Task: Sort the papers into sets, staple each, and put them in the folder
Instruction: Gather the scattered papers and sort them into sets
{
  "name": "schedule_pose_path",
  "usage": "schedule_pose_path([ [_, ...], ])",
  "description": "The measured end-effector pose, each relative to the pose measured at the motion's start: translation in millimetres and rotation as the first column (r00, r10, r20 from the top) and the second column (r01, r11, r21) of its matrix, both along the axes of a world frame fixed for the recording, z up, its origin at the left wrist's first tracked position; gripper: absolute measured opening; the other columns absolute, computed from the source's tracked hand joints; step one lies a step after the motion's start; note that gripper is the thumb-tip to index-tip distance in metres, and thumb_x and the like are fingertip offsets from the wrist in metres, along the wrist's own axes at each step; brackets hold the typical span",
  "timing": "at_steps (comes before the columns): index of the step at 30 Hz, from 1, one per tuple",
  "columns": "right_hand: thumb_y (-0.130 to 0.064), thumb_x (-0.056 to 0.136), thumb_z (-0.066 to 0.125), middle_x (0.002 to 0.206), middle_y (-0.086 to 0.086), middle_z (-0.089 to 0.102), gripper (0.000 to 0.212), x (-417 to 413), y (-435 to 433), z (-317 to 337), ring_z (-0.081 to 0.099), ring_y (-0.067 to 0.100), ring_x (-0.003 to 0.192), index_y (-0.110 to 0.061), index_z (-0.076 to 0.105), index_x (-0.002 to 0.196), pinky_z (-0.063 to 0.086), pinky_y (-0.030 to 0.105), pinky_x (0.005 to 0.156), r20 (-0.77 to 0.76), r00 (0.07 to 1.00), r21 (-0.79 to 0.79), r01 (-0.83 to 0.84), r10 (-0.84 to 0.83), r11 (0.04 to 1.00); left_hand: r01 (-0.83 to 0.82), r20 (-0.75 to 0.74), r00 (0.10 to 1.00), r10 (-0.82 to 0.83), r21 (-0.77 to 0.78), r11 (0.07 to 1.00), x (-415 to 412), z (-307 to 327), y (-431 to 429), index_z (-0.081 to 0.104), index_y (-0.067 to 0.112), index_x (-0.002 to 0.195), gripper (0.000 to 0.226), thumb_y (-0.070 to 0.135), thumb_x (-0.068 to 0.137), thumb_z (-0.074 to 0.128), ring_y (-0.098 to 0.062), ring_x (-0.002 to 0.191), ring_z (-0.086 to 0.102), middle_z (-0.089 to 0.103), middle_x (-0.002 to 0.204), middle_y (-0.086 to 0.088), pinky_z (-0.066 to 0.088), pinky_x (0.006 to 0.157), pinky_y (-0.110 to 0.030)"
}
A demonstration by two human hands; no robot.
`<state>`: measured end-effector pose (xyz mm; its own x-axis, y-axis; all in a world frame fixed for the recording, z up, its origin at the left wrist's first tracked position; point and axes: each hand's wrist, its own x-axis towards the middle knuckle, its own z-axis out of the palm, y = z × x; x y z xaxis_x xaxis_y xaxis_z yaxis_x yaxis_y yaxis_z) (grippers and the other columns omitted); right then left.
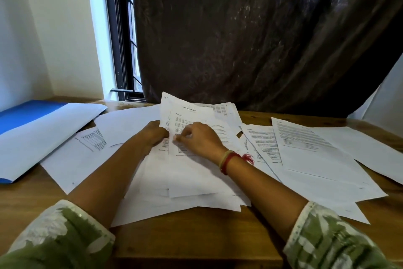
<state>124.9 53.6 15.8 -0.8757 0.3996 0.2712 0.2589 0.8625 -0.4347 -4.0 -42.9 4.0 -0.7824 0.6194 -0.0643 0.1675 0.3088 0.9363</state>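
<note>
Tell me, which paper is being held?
The printed sheet in the middle, the one with a heading on top. The left grip and right grip hold it, far edge raised; other papers lie flat.

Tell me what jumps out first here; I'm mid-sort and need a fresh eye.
Loose white printed papers sprawl across the brown wooden table, overlapping everywhere. At the centre, the left hand and right hand grip a raised bundle of printed sheets, fingers curled on its edges. A flat blue folder lies at the far left, partly under a white sheet.
</note>
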Motion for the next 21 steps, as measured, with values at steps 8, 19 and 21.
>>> schedule_pose_path([
  [8,-0.064,0.092,0.033,0.137,0.0,0.054,0.057,10,12,-33,0.05,0.026,0.121,-0.024,0.052,0.129,0.037,0.052,0.103,0.233,0.963,0.02,-0.14,0.132,0.99,-0.061,0.088,0.995,0.053,0.094,0.994,10,4,-3,0.054,0.022,0.116,0.022,0.035,0.099,0.047,-0.02,0.087,0.063,0.061,0.12,-0.001,0.05,0.073,-0.031],
  [19,-0.053,0.088,0.059,0.154,0.014,0.03,0.065,80,120,9,0.03,0.041,0.139,-0.021,0.04,0.141,0.021,0.061,0.111,0.191,0.639,0.23,0.709,-0.745,0.667,0.028,-0.03,0.999,-0.027,0.015,1.0,4,-5,0,0.053,0.008,0.131,0.045,0.001,0.088,0.063,-0.032,0.118,0.052,0.055,0.135,-0.011,0.039,0.102,-0.048],
  [21,-0.061,0.083,0.058,0.157,0.014,0.023,0.078,99,137,-4,0.024,0.045,0.141,-0.021,0.033,0.145,0.018,0.065,0.111,0.321,0.534,0.185,0.775,-0.782,0.604,0.028,-0.019,0.999,-0.028,0.031,0.999,2,-6,1,0.054,0.007,0.13,0.043,0.0,0.088,0.063,-0.032,0.116,0.052,0.055,0.136,-0.013,0.039,0.102,-0.047],
])
